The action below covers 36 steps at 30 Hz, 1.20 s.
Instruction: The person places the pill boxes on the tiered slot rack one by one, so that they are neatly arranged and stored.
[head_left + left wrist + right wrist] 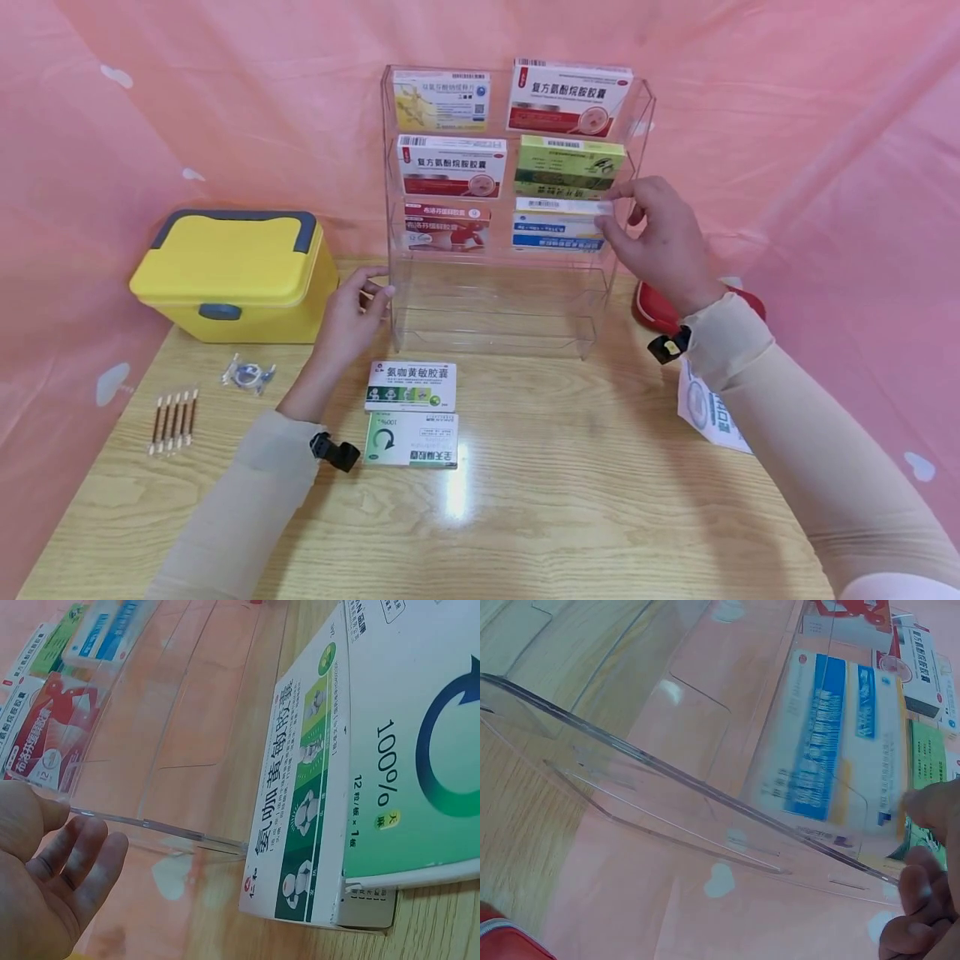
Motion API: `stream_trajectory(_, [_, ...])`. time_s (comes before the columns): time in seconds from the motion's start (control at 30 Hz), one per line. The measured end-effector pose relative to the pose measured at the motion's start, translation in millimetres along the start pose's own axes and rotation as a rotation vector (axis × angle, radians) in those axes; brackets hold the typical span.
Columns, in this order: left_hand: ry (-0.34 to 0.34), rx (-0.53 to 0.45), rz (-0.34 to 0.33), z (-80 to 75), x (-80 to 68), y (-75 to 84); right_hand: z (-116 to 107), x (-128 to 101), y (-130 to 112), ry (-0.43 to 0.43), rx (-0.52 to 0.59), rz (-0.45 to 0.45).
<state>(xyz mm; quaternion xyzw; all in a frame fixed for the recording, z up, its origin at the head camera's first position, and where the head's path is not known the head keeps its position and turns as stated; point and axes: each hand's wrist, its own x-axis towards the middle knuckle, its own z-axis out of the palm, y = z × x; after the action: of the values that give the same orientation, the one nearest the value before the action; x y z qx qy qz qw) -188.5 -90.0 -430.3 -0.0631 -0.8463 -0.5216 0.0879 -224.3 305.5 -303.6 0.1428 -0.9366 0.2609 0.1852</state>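
Note:
A clear acrylic display rack (495, 337) stands on the table, with medicine boxes in its upper tiers. My left hand (356, 310) holds the rack's left side edge between thumb and fingers, as the left wrist view also shows. At the rack's right side, my right hand (663, 242) pinches the upper right corner of a blue-and-white medicine box (558, 227), which sits in the third tier. Just above that box is a green box (570, 165); a red box (447, 227) is to its left. Higher up are two red-and-white boxes (453, 167) and a yellow-and-white box (442, 102).
Two green-and-white medicine boxes (411, 387) lie in front of the rack. At left are a yellow case (232, 275), a small bagged item (249, 375) and several cotton swabs (174, 421). A red pouch (652, 308) and a white packet (708, 408) lie at right, partly behind my arm.

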Motion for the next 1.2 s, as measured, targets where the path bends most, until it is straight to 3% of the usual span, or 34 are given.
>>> stream_trajectory(0.1, [0.003, -0.003, 0.006, 0.1, 0.4, -0.4, 4.9, -3.8, 1.2, 0.084, 0.031, -0.080])
stream_trajectory(0.23, [-0.001, -0.003, 0.005, 0.2, 0.4, -0.7, 18.7, -17.4, 0.7, 0.166, 0.122, -0.263])
stream_trajectory(0.33, [-0.006, 0.003, 0.000, 0.1, 0.1, -1.2, 34.7, -33.7, -3.4, 0.149, 0.190, -0.361])
stream_trajectory(0.4, [-0.010, 0.004, -0.005, -0.4, -0.2, -0.8, 46.8, -47.6, -8.5, 0.081, 0.222, -0.385])
stream_trajectory(0.63, [-0.021, 0.011, -0.014, -1.5, -0.5, 0.7, 97.4, -100.2, -32.7, -0.395, 0.282, -0.163])
stream_trajectory(0.73, [-0.021, 0.010, -0.007, -1.6, 0.3, 0.0, 119.9, -111.1, -42.8, -0.528, 0.272, -0.129])
stream_trajectory(0.87, [-0.019, 0.002, 0.010, -1.1, 1.7, -1.6, 145.2, -114.0, -53.5, -0.580, 0.229, -0.120])
stream_trajectory(1.2, [-0.015, 0.002, 0.006, -1.1, 0.9, -1.7, 179.8, -109.2, -70.1, -0.550, 0.235, -0.115])
